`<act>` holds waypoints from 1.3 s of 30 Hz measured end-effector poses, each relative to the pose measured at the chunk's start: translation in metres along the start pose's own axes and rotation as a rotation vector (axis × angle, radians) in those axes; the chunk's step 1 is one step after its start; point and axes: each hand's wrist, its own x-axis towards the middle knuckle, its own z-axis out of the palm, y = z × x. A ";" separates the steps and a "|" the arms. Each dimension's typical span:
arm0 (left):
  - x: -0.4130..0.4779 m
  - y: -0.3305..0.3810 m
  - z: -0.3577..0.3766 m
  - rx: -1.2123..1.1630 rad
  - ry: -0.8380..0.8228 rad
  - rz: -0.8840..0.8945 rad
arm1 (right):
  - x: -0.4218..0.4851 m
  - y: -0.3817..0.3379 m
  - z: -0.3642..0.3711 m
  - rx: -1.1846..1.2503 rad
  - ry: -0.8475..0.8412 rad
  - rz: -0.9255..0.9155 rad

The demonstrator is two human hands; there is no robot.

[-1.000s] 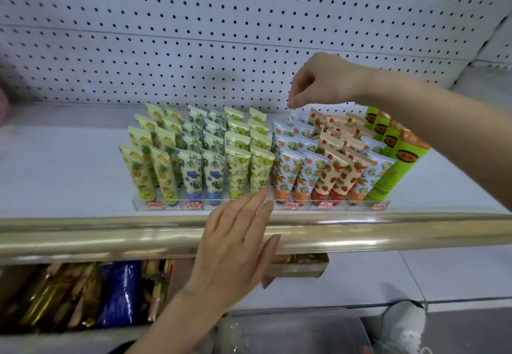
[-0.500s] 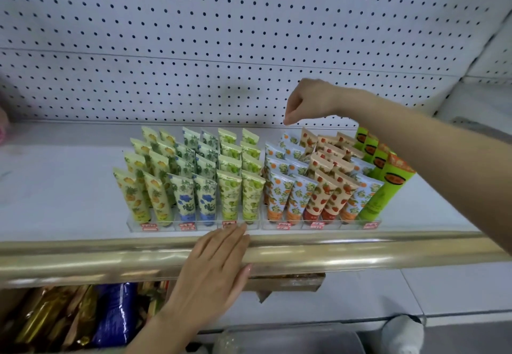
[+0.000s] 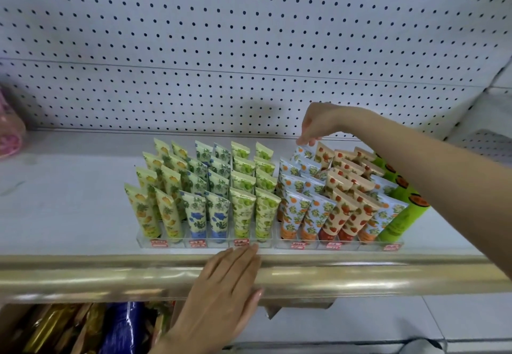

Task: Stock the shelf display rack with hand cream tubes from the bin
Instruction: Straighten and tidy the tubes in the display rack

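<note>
Nearest you, under your left hand (image 3: 224, 292), gold and blue packets (image 3: 83, 328) on the lower shelf; your left hand lies flat on the gold rail (image 3: 360, 273), fingers straight and together, tips reaching the front of the clear display rack (image 3: 180, 244); beyond them, hand cream tubes (image 3: 243, 209) upright in rows by pattern; farther right, your right hand (image 3: 318, 123) hangs curled, fingertips pinching the top edge of the rear orange-print tube (image 3: 303, 155); behind it, white pegboard (image 3: 221, 35).
</note>
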 end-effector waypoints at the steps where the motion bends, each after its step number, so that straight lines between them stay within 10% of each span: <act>1: 0.000 0.000 0.000 -0.008 0.014 0.001 | -0.001 0.000 0.000 0.006 -0.013 0.001; 39: -0.004 0.002 0.003 -0.025 0.058 -0.019 | -0.022 -0.042 0.001 0.022 0.033 -0.109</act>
